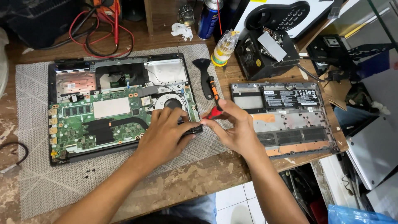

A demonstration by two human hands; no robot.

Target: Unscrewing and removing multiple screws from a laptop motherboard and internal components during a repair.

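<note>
The opened laptop (120,105) lies on a grey mat (37,166), its green motherboard (103,120) bare. The left hand (166,135) rests flat at the laptop's four o'clock corner, fingers curled over the edge beside the cooling fan (171,101). At its three o'clock, the right hand (232,128) pinches an orange-and-black screwdriver (214,94) between thumb and fingertips, by a red pick (213,113). The removed bottom cover (286,118) lies further toward three o'clock.

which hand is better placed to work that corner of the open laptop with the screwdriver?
Right, probably. The right hand already grips the screwdriver, tip down by the corner of the open laptop. The left hand lies flat on that corner, bracing it, and holds no tool.
</note>
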